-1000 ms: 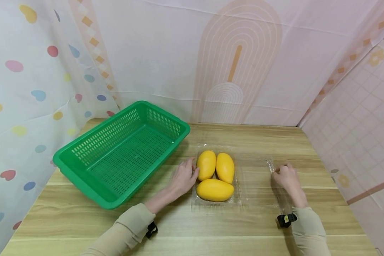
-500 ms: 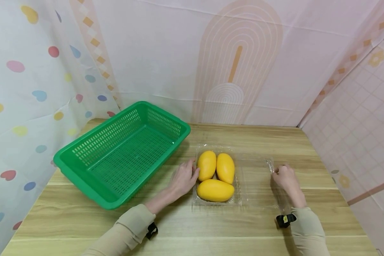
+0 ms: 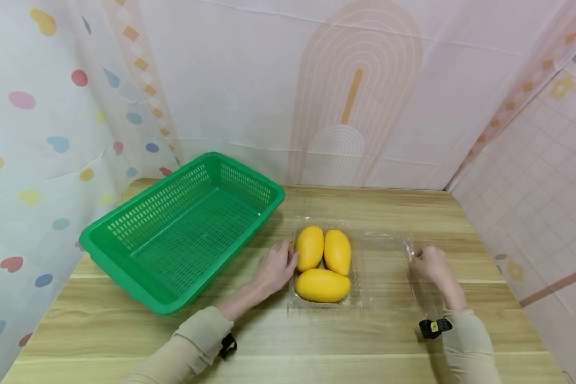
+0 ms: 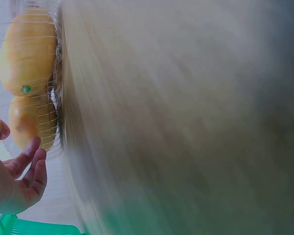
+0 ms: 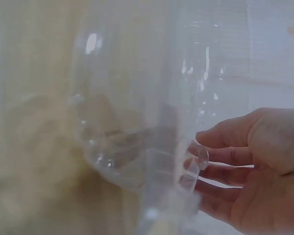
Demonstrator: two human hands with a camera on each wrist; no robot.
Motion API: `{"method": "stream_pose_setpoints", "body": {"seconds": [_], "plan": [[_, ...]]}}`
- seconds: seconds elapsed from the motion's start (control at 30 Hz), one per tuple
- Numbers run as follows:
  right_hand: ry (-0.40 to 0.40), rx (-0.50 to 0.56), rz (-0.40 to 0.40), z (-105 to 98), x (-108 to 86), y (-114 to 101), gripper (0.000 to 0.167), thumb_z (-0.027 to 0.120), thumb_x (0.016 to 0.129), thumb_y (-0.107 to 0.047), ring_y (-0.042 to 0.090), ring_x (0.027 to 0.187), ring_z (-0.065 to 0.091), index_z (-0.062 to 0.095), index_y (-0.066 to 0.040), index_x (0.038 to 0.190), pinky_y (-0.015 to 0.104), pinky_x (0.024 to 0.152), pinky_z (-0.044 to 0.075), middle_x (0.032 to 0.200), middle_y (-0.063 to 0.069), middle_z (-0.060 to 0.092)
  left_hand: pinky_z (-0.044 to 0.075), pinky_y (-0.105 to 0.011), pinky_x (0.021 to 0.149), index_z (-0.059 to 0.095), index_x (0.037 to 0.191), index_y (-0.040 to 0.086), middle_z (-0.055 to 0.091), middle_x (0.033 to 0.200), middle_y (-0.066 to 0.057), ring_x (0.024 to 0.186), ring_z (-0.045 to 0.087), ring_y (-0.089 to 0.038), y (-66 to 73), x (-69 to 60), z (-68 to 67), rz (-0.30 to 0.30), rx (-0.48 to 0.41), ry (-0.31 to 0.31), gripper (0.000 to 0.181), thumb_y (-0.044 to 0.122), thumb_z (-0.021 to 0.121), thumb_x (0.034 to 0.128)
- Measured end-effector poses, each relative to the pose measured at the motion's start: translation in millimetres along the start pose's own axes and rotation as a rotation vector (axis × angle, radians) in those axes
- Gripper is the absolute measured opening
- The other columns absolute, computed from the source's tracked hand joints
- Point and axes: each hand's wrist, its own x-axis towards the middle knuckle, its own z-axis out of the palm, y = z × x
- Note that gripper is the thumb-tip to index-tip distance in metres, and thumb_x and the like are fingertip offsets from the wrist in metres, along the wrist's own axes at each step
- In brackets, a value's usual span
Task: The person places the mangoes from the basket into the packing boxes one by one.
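Observation:
Three yellow mangoes (image 3: 322,285) lie in the base of a clear plastic clamshell box (image 3: 353,298), also seen through its ribbed wall in the left wrist view. My left hand (image 3: 274,265) rests at the box's left side, fingers loosely bent and touching its edge. In the left wrist view that hand (image 4: 19,181) sits close beside a mango (image 4: 27,54) behind the plastic. The clear lid (image 3: 389,266) is folded out to the right. My right hand (image 3: 433,265) pinches the lid's outer edge, with thumb and fingers on its tab (image 5: 198,154) in the right wrist view.
A green perforated basket (image 3: 182,234) with nothing in it stands on the left of the wooden table (image 3: 317,346). Printed curtains (image 3: 230,80) hang behind and at both sides. Clear plastic is hard to make out against the wood.
The lid's outer edge has lifted slightly, and my right hand has shifted a little to the right with it. My left hand, the mangoes and the basket stay in place.

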Motion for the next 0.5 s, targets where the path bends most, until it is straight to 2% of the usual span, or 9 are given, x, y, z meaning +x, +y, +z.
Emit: {"method": "stream_pose_setpoints", "body": {"seconds": [0.17, 0.4, 0.5], "plan": [[-0.045, 0.017, -0.022, -20.0, -3.7, -3.7, 0.029, 0.050, 0.090, -0.008, 0.046, 0.093, 0.059, 0.061, 0.016, 0.103, 0.050, 0.078, 0.050, 0.103, 0.035, 0.062, 0.048, -0.027, 0.060, 0.055, 0.121, -0.003, 0.063, 0.081, -0.004, 0.070, 0.055, -0.015, -0.7, 0.5, 1.0, -0.003, 0.002, 0.011, 0.037, 0.021, 0.057, 0.0935], [-0.032, 0.065, -0.095, -47.2, -11.2, -9.3, 0.030, 0.053, 0.093, -0.012, 0.049, 0.098, 0.060, 0.058, 0.015, 0.105, 0.052, 0.081, 0.052, 0.105, 0.035, 0.062, 0.050, -0.030, 0.063, 0.055, 0.120, -0.003, 0.062, 0.079, -0.002, 0.071, 0.056, -0.016, -0.8, 1.3, 1.8, -0.011, 0.000, 0.009, 0.036, 0.021, 0.057, 0.0933], [-0.056, 0.091, -0.118, -58.2, -13.3, -11.0, 0.032, 0.051, 0.096, -0.015, 0.050, 0.102, 0.059, 0.056, 0.014, 0.110, 0.052, 0.081, 0.052, 0.109, 0.035, 0.061, 0.050, -0.030, 0.063, 0.056, 0.119, -0.003, 0.061, 0.079, -0.002, 0.071, 0.056, -0.016, -0.3, 1.2, 1.9, -0.008, 0.004, 0.008, 0.036, 0.021, 0.057, 0.0933]]}}
